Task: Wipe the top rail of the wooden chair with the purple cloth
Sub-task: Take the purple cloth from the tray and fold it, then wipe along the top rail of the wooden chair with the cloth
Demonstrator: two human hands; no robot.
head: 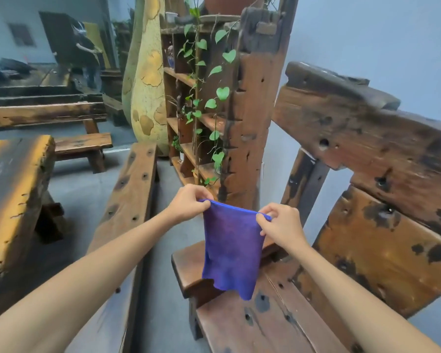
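Note:
The purple cloth hangs spread out in the air over the chair's seat. My left hand pinches its upper left corner and my right hand pinches its upper right corner. The wooden chair stands at the right, made of rough dark-stained planks. Its top rail runs up and to the right of my hands, with a dark cap along its upper edge. The cloth is well below and left of the rail and does not touch it.
A long wooden bench stands left of the chair, and a thick wooden table further left. Behind my hands rises a wooden shelf with a trailing green vine. A tall yellow vase-like sculpture stands beyond.

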